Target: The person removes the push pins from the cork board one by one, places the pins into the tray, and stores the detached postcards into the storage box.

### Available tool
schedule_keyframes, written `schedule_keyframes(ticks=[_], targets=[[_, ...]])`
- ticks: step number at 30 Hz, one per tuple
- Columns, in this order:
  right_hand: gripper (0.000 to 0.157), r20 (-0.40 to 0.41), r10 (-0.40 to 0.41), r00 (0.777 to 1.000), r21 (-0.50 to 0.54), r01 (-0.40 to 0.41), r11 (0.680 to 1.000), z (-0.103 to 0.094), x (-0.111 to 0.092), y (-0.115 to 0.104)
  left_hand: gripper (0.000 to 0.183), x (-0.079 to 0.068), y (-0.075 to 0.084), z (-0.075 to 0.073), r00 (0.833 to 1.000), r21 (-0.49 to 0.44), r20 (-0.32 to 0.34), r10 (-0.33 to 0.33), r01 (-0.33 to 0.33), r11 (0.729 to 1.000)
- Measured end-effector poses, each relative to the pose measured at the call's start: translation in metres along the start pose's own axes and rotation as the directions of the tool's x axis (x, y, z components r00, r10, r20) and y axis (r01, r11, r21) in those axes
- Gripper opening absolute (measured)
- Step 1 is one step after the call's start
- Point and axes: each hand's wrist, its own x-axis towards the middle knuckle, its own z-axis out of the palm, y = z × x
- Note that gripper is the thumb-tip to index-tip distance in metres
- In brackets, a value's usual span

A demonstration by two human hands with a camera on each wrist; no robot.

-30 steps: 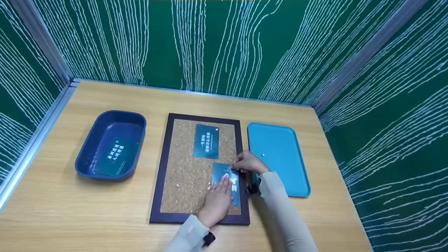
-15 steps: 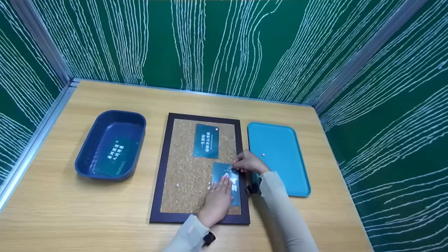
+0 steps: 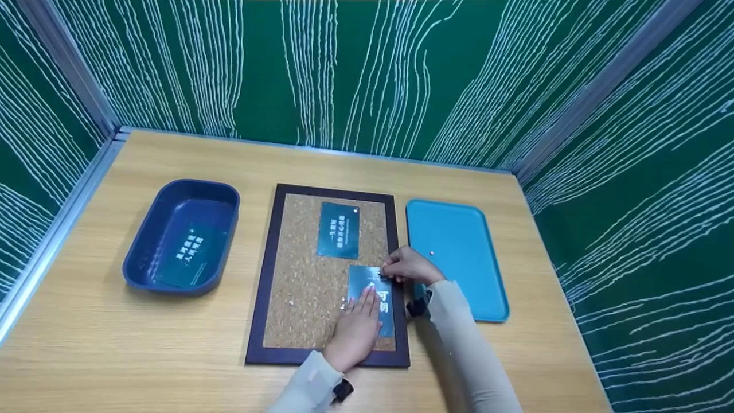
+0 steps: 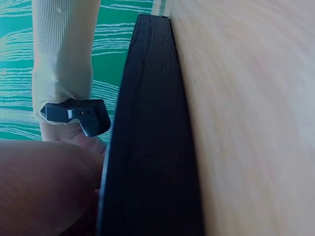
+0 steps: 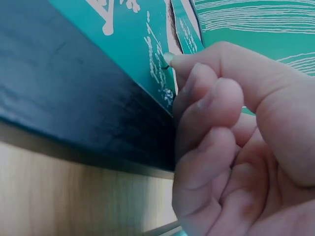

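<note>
A green card [image 3: 370,281] with white writing lies on the lower right of the framed corkboard [image 3: 304,275]. My left hand [image 3: 352,335] presses it down with straight fingers. At the card's upper right corner my right hand [image 3: 408,267] pinches a small pushpin, mostly hidden by the fingers; in the right wrist view its thin dark point [image 5: 166,67] shows below the thumb tip, against the card. Above, a second green card [image 3: 338,232] has a pushpin [image 3: 355,210] in its upper right corner. The left wrist view shows mainly the board's dark frame [image 4: 150,128].
A dark blue bin [image 3: 172,287] stands on the left, with a green card [image 3: 192,255] inside. To the board's right lies a blue tray [image 3: 459,229] holding one small pin [image 3: 432,253]. Small pale pins [image 3: 291,302] sit on the cork. Green patterned panels [image 3: 367,74] enclose the wooden table [image 3: 143,355].
Both hands stay almost where they were. The right hand still pinches at the card's corner, and the light reflected on the writing shifts slightly.
</note>
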Motion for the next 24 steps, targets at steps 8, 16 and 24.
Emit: schedule_keyframes(ticks=[8,16,24], targets=[[0.011,0.006,0.004,1.000,0.012,-0.004,1.000,-0.0018,0.0000,0.0014,0.055,0.0009,-0.0002,0.0005,1.000,-0.011,0.020,-0.013,0.014,1.000],[0.015,0.044,-0.057,0.997,0.079,0.053,0.995,-0.0027,-0.0009,0.0021,0.054,0.0008,-0.0003,-0.0017,1.000,-0.012,0.014,0.007,-0.007,1.000],[0.013,0.040,-0.038,0.998,0.072,0.035,0.997,-0.0030,-0.0022,0.0003,0.054,0.0005,-0.0011,-0.0006,1.000,-0.012,0.009,0.006,-0.006,1.000]])
